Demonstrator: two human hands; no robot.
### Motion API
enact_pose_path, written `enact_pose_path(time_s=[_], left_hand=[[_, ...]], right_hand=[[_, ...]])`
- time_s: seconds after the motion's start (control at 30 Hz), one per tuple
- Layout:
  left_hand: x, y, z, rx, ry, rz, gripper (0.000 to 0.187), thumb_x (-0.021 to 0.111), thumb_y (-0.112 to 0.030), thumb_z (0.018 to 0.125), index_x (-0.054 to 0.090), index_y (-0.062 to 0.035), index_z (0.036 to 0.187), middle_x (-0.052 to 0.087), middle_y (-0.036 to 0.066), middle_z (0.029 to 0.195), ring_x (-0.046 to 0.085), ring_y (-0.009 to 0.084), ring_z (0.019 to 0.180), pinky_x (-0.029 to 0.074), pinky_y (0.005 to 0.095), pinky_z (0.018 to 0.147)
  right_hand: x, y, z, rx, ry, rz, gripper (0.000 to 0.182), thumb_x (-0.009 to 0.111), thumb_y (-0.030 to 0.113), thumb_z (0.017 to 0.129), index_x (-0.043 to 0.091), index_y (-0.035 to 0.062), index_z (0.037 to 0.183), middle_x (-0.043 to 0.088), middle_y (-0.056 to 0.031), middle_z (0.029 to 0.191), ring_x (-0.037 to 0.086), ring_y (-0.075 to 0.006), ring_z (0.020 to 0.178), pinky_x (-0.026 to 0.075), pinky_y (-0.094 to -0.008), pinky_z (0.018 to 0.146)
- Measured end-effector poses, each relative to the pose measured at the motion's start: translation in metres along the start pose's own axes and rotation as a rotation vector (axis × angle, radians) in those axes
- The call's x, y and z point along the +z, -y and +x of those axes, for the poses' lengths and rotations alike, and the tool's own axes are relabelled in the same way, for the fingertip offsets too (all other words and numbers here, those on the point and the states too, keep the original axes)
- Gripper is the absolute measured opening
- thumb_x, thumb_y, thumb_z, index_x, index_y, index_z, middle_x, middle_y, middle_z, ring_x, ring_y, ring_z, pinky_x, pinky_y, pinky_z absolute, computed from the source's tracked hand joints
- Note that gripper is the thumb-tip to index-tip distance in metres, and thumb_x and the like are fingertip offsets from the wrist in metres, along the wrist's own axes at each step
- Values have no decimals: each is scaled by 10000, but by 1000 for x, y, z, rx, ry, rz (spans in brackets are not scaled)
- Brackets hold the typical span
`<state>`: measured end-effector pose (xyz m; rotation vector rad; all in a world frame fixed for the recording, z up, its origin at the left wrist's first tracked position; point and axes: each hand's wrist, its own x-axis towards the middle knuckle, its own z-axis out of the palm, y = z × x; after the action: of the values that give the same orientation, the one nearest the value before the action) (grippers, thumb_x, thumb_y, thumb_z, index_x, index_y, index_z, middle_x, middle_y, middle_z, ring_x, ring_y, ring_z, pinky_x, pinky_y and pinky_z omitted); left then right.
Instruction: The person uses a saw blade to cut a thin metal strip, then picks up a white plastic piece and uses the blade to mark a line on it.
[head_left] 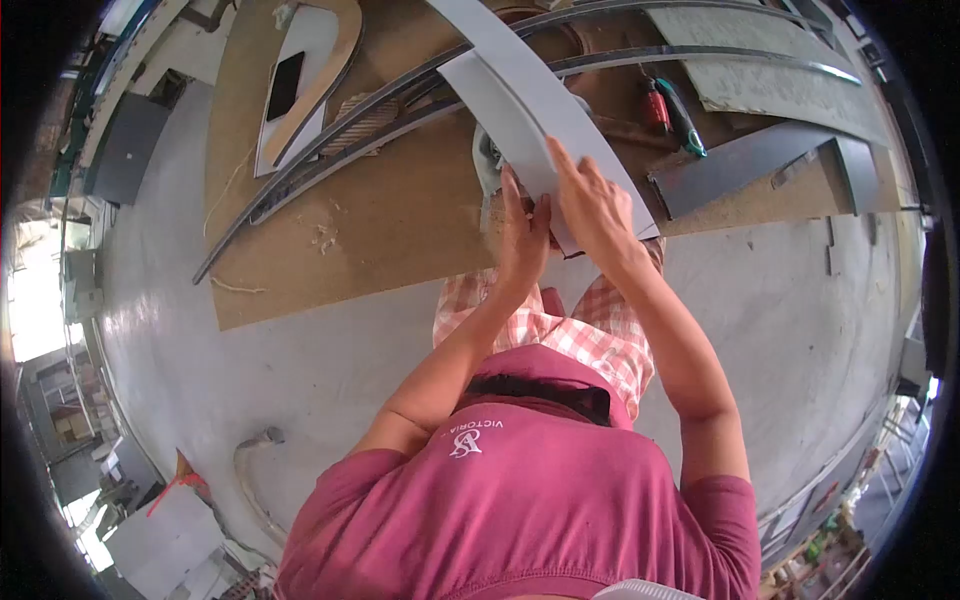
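Observation:
A long white strip, flat and slightly curved, runs from the table toward my body. A shorter white piece lies along its left side, its far end angled away. My left hand grips the near left edge of the shorter piece, thumb against its face and fingers along the side. On top of the strips, my right hand has its index finger stretched along the seam where the two meet. Its other fingers are partly bent, and its thumb is hidden. A pale cloth-like thing shows underneath.
Long dark curved strips cross the brown board. A phone lies at the left. To the right are a red-handled tool, a green-and-black tool and a grey flat piece. Grey floor surrounds me.

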<state>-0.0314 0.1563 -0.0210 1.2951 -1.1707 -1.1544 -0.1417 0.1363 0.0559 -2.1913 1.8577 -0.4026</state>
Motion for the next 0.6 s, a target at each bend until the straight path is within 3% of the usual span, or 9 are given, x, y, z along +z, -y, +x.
enact_pose_path(time_s=[0.1,0.23,0.33,0.4,0.5,0.6], left_hand=[[-5,-7,-2,-108,64,52,630,447,-62,922,86,-53,1438,502,205,1178,558,213,971,473,279,746],[0,-11,-1,-35,36,-36,633,430,-54,930,55,-54,1440,477,201,1203,555,201,981,475,271,718],[-1,-9,-6,4,65,68,633,410,-48,936,30,-54,1442,455,206,1234,551,203,995,477,277,729],[3,-1,-1,-38,16,-78,670,469,-86,922,49,-45,1442,495,215,1172,567,249,947,474,339,768],[-2,-8,-1,-58,81,-7,625,400,-41,935,34,-47,1441,430,213,1276,541,215,1016,479,302,773],[0,4,1,18,40,-7,629,414,-52,939,30,-31,1437,446,209,1261,546,213,1003,472,299,789]], right_hand=[[11,1,23,-77,-87,-31,606,508,64,803,326,183,1369,535,-162,887,622,-348,683,501,-434,594],[-7,-9,-11,-30,9,-19,595,501,58,808,329,178,1364,539,-164,893,624,-347,690,503,-429,592],[-5,-12,-29,30,43,8,577,485,51,813,340,175,1358,538,-166,878,620,-350,685,499,-426,586],[-2,-8,-12,8,7,16,562,476,59,819,355,173,1356,545,-167,873,619,-357,685,500,-431,584],[9,-5,13,-50,-104,-14,542,465,65,827,368,174,1350,544,-161,863,617,-355,677,497,-429,579],[-1,-11,-4,-23,-39,22,533,457,60,831,371,173,1345,551,-157,882,621,-355,697,500,-430,590]])
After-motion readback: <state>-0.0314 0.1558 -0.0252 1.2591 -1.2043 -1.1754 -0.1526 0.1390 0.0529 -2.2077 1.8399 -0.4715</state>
